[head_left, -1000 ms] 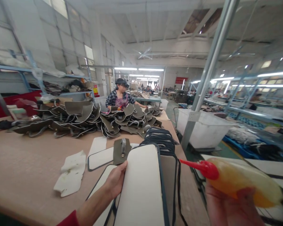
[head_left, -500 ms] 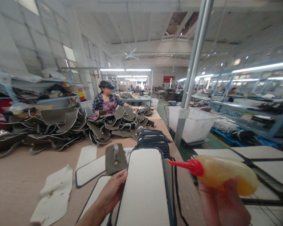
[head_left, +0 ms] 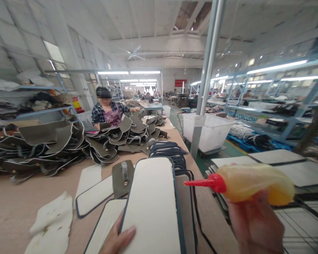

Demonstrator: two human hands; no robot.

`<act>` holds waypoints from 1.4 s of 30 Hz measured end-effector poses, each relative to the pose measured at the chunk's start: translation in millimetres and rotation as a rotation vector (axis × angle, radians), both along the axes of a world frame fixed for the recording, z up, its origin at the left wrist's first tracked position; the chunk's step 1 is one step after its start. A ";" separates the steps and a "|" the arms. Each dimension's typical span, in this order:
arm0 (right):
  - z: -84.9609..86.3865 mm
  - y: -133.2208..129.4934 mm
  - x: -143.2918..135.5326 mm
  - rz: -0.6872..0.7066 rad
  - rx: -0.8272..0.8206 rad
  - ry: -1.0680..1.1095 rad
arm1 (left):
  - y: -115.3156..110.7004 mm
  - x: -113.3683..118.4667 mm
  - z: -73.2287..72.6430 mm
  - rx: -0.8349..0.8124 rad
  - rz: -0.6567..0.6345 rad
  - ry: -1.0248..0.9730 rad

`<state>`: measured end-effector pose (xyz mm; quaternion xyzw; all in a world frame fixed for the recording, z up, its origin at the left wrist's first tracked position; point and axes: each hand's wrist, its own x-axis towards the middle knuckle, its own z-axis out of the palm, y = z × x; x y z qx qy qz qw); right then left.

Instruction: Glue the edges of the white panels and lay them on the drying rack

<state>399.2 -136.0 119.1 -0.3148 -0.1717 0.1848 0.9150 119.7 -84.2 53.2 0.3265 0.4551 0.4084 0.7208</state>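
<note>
My left hand (head_left: 118, 235) grips the lower left edge of a cream panel (head_left: 153, 201) with dark blue edging, thumb on its face. The panel is tilted up in front of me. On the right, my right hand (head_left: 257, 222) is wrapped round a squeeze bottle (head_left: 254, 183) of yellowish liquid, its side dented. The bottle's red nozzle (head_left: 201, 182) points left, just right of the panel's edge. Uneven whitish marks run along the panel's upper right edge. Beside the panel on the left lies an olive piece (head_left: 123, 179) with a grey strap.
Olive pieces (head_left: 53, 141) are heaped across the brown table (head_left: 5, 201). Dark-edged pieces (head_left: 167, 153) are stacked behind the panel. A person (head_left: 106, 109) sits across the table. A metal post (head_left: 204, 81) and white bin (head_left: 214, 130) stand right; more cream panels (head_left: 304, 173) lie there.
My left hand has slid down the panel's left edge, its thumb now on the face. The panel stands slightly further left. The bottle looks more squeezed, and the whole view has shifted.
</note>
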 end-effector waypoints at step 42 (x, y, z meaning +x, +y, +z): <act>6.1 -18.6 5.2 0.231 -0.096 -0.312 | 7.9 -5.1 53.0 0.139 -0.205 -0.290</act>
